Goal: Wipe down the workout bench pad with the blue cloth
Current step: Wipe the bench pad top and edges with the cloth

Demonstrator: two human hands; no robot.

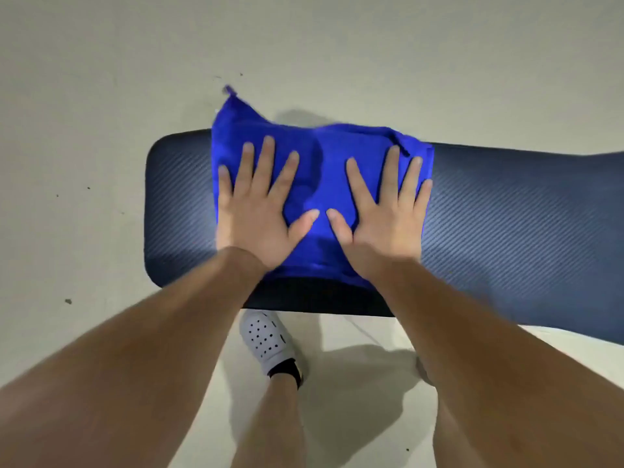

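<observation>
A dark navy workout bench pad (506,224) with a ribbed texture runs across the middle of the view, its rounded end at the left. A bright blue cloth (324,163) lies spread over the pad near that end, and its far corner hangs past the far edge. My left hand (260,214) presses flat on the cloth's left half, fingers spread. My right hand (385,221) lies flat on the right half in the same way. The thumbs nearly touch in the middle. Neither hand grips the fabric.
Pale concrete floor (101,130) surrounds the bench. My foot in a white perforated shoe (266,339) stands on the floor just below the pad's near edge, between my forearms.
</observation>
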